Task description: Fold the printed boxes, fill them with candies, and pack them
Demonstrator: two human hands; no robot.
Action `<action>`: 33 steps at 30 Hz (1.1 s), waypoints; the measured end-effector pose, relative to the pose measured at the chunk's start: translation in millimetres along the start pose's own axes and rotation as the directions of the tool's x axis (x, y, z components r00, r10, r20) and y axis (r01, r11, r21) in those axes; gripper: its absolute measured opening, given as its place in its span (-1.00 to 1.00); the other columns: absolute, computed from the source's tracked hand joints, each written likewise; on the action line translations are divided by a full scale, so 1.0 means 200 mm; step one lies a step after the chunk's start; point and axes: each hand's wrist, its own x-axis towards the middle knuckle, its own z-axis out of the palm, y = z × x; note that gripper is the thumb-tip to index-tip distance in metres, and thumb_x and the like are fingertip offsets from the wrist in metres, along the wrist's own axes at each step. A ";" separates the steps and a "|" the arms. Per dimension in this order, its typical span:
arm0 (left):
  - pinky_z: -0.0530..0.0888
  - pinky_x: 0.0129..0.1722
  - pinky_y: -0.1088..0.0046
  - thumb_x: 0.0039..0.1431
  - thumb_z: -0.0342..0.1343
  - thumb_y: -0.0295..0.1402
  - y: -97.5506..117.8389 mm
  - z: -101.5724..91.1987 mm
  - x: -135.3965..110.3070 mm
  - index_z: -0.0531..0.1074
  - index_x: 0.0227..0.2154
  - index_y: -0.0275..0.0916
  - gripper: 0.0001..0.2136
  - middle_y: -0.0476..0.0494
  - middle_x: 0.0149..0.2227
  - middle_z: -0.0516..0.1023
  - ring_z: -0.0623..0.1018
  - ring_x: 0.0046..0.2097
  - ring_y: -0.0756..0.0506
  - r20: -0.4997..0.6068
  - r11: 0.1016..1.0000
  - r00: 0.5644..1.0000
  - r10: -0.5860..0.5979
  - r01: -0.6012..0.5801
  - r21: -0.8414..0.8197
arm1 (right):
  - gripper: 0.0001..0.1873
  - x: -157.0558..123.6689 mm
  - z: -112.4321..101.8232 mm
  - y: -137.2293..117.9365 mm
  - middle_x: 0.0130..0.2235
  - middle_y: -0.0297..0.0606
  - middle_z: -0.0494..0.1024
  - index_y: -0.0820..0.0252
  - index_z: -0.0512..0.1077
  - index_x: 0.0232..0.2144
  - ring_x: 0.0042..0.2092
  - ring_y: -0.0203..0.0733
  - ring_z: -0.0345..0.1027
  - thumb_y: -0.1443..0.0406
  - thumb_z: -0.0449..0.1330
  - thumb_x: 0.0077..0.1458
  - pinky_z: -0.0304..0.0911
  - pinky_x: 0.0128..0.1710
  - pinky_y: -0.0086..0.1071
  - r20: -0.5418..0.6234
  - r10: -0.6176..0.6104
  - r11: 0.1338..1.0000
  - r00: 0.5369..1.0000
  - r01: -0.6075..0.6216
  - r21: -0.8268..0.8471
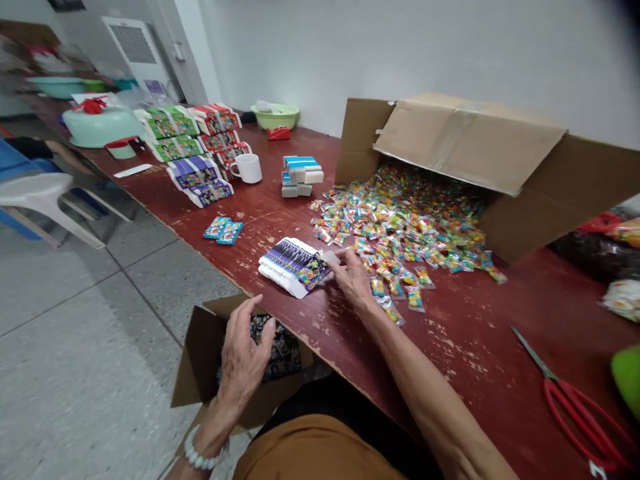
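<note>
Your right hand (351, 279) seems to pinch a pale flap (329, 258) beside the purple packets (290, 262), illegible here, your left hand (247, 350) loosely open, empty, nearer you than them.

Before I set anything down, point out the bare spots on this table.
Bare tabletop lies between the loose candy and scissors; a smaller patch between mug and fanned purple cartons. Crowded: in front of the big box, and left of the mug, among stacked boxes.

one left hand (247, 350), one right hand (354, 277), one row of purple cartons (287, 263), two cardboard boxes (465, 140), three red bundles (217, 120), two green bundles (173, 123), two small blue packets (230, 233), one white mug (249, 169), one pair of scissors (551, 380); wrapped candies (407, 230), too many to count.
</note>
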 end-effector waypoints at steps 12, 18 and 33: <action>0.54 -0.29 0.33 -0.05 0.40 -0.08 0.36 0.06 -0.11 0.53 -0.12 -0.32 -0.50 -0.21 -0.32 0.65 0.67 -0.34 -0.21 0.934 0.404 0.320 0.157 0.843 -0.356 | -0.69 -0.47 -0.27 -0.16 -0.28 -0.30 0.54 0.14 0.46 -0.22 -0.29 -0.26 0.40 0.09 0.37 0.09 0.34 -0.27 -0.38 0.495 -0.120 0.802 0.861 -0.210 0.559; 0.51 -0.47 0.46 -0.10 0.46 -0.22 0.43 0.09 -0.15 0.50 -0.43 -0.31 -0.68 -0.10 -0.52 0.59 0.61 -0.52 -0.09 0.860 0.479 0.502 -0.091 0.779 -0.404 | -0.47 -0.59 -0.28 -0.21 -0.14 -0.27 0.56 0.05 0.39 -0.01 -0.35 -0.28 0.44 0.07 0.41 0.00 0.36 -0.46 -0.45 0.473 -0.068 0.674 0.879 -0.309 0.671; 0.58 -0.25 0.41 -0.03 0.37 -0.33 0.41 0.15 -0.23 0.18 0.13 -0.12 -0.33 -0.05 -0.21 0.64 0.64 -0.31 -0.06 0.397 0.718 0.898 -0.189 0.402 -0.568 | -0.61 -0.65 -0.16 -0.12 -0.38 -0.39 0.52 0.12 0.37 -0.10 -0.38 -0.28 0.37 0.22 0.32 0.00 0.27 -0.36 -0.42 0.051 0.121 0.865 0.991 -0.131 0.484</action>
